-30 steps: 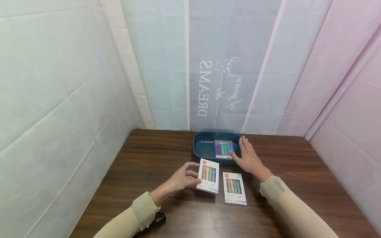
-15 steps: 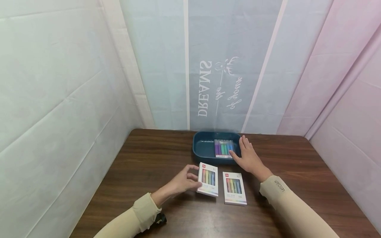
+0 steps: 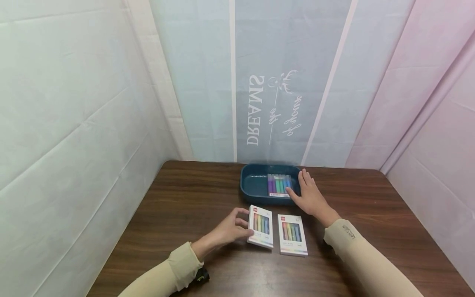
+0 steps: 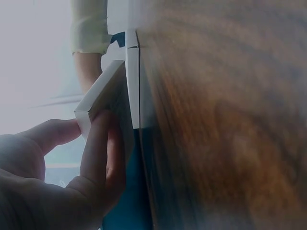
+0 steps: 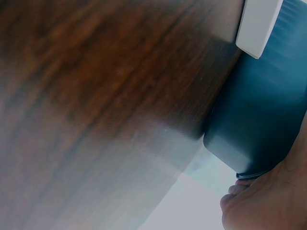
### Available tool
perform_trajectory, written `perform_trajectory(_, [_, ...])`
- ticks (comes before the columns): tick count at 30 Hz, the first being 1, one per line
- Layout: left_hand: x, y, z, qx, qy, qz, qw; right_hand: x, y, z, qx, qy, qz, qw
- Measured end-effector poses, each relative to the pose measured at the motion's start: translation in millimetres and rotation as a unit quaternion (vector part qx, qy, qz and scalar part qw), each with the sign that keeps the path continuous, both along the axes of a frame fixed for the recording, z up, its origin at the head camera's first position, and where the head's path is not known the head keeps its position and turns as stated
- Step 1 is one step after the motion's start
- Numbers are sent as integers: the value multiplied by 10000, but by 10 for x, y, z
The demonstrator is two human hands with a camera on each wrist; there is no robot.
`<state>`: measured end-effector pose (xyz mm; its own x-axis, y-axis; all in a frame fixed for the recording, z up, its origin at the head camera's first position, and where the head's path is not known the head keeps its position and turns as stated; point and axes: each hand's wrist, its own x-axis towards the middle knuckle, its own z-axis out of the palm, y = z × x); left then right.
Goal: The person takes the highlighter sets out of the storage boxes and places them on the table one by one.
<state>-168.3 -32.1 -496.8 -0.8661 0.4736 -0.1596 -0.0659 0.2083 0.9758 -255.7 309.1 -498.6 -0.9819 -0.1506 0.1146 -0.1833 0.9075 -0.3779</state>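
Note:
My left hand (image 3: 231,229) pinches a white box (image 3: 261,227) by its left edge, thumb on the front and fingers behind. Pen-like coloured sticks show through the box's window. In the left wrist view this held box (image 4: 103,88) is tilted, with its lower part near the table. A matching white box (image 3: 292,235) lies flat just to its right. My right hand (image 3: 311,197) rests with straight fingers on the right rim of a dark blue tray (image 3: 252,198), its thumb over the near edge. Inside the tray's right half lies a clear pack of purple, green and blue pens (image 3: 278,185).
Everything stands on a brown wooden table (image 3: 178,210). Behind the tray hangs a pale curtain (image 3: 208,82) with lettering, close to the table's far edge. White fabric walls (image 3: 74,136) rise at both sides.
My left hand has brought the white box down and back from the tray, towards the table beside the other box. The right hand and the tray have stayed put.

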Motion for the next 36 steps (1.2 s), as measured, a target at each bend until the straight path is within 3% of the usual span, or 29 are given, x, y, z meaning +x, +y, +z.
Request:
perform_trajectory(18, [62,-32,-69,47,102,-120,9999,65,-52,-28,-49,53,-63,10000])
perform_trajectory(36, [115,-129,-37,-526,410,-325,9972,135,-96,-29,-40,62,-137,9999])
